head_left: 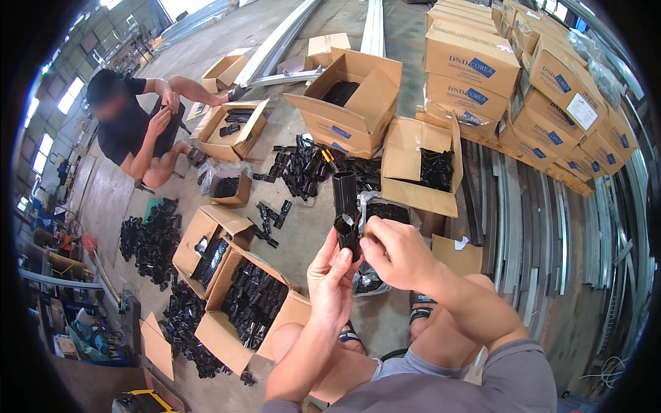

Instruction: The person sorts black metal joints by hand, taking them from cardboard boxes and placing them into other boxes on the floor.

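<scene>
My left hand (329, 283) grips a glossy black tubular plastic part (345, 196) by its lower end, fingers and thumb wrapped round it. The part stands nearly upright in front of me, with an opening partway down its side. Against the part's right side, my right hand (401, 253) has its fingers curled and pinched together; whatever sits between them is hidden. Behind the right hand lies an open bag of small dark pieces (387, 212). Beyond the part, a heap of black plastic parts (299, 168) covers some of the floor.
Open cartons of black parts stand near left (251, 303), at centre (389, 96) and right (420, 196). A co-worker (138, 124) sits far left, hands together. Stacked cartons (471, 69) rest on a pallet; long metal profiles (513, 234) lie at right.
</scene>
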### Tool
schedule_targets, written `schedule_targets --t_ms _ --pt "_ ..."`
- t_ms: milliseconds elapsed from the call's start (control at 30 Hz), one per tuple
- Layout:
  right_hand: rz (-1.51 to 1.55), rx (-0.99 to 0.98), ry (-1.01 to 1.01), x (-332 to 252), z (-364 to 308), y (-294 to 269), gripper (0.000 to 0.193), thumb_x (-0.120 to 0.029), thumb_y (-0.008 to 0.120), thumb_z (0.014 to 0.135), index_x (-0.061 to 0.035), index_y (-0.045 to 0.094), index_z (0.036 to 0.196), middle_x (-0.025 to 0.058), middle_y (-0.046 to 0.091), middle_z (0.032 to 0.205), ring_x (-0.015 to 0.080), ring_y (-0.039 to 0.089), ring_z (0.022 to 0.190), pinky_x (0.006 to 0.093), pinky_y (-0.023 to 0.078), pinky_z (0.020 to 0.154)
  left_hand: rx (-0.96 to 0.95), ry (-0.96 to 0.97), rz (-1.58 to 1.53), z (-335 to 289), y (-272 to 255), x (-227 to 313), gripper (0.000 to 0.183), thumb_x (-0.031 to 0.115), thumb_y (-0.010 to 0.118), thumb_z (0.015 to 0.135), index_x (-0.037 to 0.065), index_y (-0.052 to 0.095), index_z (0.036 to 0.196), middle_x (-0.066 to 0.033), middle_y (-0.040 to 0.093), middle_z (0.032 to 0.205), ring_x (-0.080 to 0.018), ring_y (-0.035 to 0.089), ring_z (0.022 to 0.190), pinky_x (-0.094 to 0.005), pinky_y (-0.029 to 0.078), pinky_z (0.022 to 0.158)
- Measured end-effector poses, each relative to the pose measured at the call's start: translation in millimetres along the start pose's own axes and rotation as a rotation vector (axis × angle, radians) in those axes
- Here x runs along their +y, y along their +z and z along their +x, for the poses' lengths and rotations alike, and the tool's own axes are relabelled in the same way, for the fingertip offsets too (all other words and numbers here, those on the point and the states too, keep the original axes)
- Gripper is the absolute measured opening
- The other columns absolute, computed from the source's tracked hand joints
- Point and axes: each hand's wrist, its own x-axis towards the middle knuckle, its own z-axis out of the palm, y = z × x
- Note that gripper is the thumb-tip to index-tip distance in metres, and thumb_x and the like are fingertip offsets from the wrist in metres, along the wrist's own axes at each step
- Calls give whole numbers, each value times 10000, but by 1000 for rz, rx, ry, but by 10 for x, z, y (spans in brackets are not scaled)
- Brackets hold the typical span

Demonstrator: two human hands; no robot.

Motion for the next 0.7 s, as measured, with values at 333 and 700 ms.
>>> schedule_targets --t_ms 333,700 --pt "212 -8 186 73 0 120 254 -196 527 978 -8 509 807 173 606 669 336 590 594 427 469 598 17 19 89 3 -22 -11 455 10 644 948 97 567 1387 -101 691 1215 -169 677 1063 -328 566 951" --pt "1465 -383 860 137 -27 -79 438 -335 445 1041 -172 343 647 -59 282 499 84 244 416 264 235 459 -206 558 647 32 3 -4 435 -103 736 832 -4 669 1250 -202 660 1268 -204 638 1142 -332 496 1000"
